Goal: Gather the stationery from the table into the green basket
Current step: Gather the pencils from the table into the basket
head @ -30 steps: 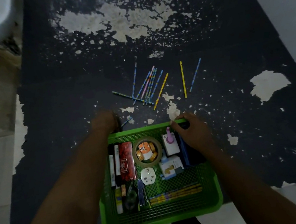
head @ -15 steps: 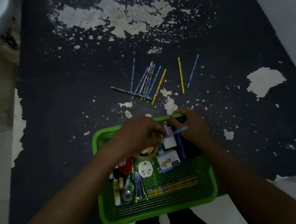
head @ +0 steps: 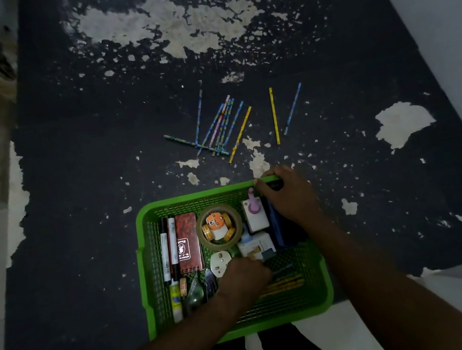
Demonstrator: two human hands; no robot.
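Here green basket (head: 147,266) holds pencils (head: 283,283).

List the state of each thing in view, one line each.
Green basket: on the table, partly filled.
Loose pencils: scattered on the table, outside the basket.
Tape roll: flat in the basket.
Red notebook: flat in the basket.
Left hand: inside the basket, setting down a pencil.
Right hand: gripping the basket's far rim.
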